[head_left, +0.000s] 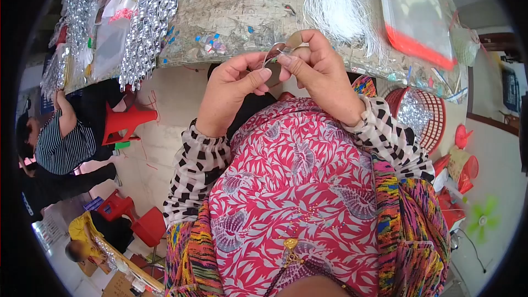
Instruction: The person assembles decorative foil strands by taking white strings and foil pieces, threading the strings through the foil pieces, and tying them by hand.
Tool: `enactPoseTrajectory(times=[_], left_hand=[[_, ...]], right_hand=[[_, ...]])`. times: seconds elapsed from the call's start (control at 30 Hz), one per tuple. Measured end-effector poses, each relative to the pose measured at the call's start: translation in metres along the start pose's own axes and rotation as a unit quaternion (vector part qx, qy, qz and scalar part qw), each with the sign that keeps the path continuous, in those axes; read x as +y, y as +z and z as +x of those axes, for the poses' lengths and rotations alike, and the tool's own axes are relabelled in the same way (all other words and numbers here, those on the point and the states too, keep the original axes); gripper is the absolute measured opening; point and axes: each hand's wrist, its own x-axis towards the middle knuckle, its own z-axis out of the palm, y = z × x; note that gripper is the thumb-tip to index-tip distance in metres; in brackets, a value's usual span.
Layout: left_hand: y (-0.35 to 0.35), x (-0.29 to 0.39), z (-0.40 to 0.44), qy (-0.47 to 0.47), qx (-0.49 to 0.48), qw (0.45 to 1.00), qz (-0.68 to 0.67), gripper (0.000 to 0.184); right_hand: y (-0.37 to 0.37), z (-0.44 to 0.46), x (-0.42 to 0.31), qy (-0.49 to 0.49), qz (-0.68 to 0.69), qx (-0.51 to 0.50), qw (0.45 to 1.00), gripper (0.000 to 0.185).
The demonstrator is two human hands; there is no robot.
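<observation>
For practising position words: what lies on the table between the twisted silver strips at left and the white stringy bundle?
The head view shows mostly bare, worn grey-brown tabletop there, with small shiny bluish scraps and a small dark piece.

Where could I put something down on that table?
Mostly bare: the worn middle of the table, between the silver strips on the left and the white strings, though small scraps dot its near edge. Crowded: the left, and the right, where strings and a red-edged clear bag lie.

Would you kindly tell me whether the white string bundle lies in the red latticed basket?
No, the white string bundle lies on the worn greyish tabletop.
</observation>
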Motion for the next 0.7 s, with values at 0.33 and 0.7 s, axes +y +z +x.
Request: enactPoseTrajectory(times=[0.33, 0.7], left_hand=[[0.0098, -0.0013, -0.0037, 0.04, 0.006, 0.998, 0.048, 0.036], [0.0091, -0.0017, -0.0029, 0.002, -0.021, 0.998, 0.067, 0.041]], right_hand=[[-0.0039, 0.0014, -0.0003, -0.022, -0.025, 0.006, 0.999, 0.03], [-0.008, 0.0027, -0.0017, 0.0, -0.072, -0.021, 0.997, 0.035]])
